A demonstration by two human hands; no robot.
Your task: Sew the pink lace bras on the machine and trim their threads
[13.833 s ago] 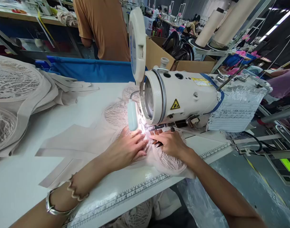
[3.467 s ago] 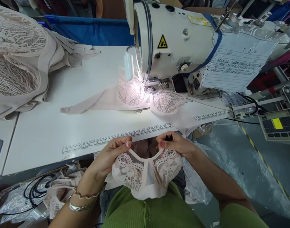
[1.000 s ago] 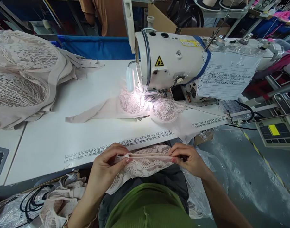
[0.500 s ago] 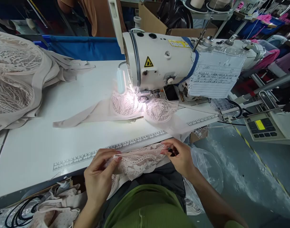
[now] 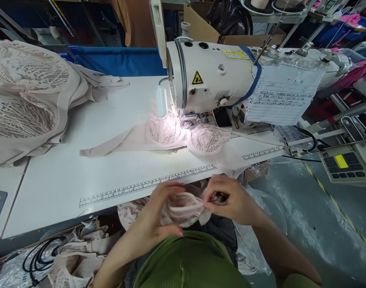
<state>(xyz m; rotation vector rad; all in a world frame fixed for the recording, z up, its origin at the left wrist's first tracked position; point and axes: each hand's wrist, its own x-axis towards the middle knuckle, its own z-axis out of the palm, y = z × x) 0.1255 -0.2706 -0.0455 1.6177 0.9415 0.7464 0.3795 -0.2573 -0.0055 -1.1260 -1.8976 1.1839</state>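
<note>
Lying far left on the table [image 5: 63,176]: stack [image 5: 42,92], pale lace cups and bands.

Near left, below table level: loose bras [image 5: 78,260], crumpled.

Centre, on the table: second bra [image 5: 165,132], spread flat beneath the lit end of the machine [image 5: 213,76]. Long axis left to right; left wing tapers to a tip pointing left, right wing slopes toward the near edge.

Left of centre, near: left hand [image 5: 159,214], fingers and thumb spread apart around cloth, fingers on the far side, thumb on the near; firmness of contact cannot be told.

Centre, near: held bra [image 5: 184,212], over the lap, just off the table's near edge. Folded cup opening faces up; visible long axis left to right, gathered end pointing right. Judged light, soft and limp, cup probably springier than the bands; lace likely to snag or stretch. Best hold: firm seamed edging at both ends, not the open lace.

Right of centre, near: right hand [image 5: 231,202], thumb and forefinger pinching the held bra's right end; something dark in the palm, unidentifiable.
</note>
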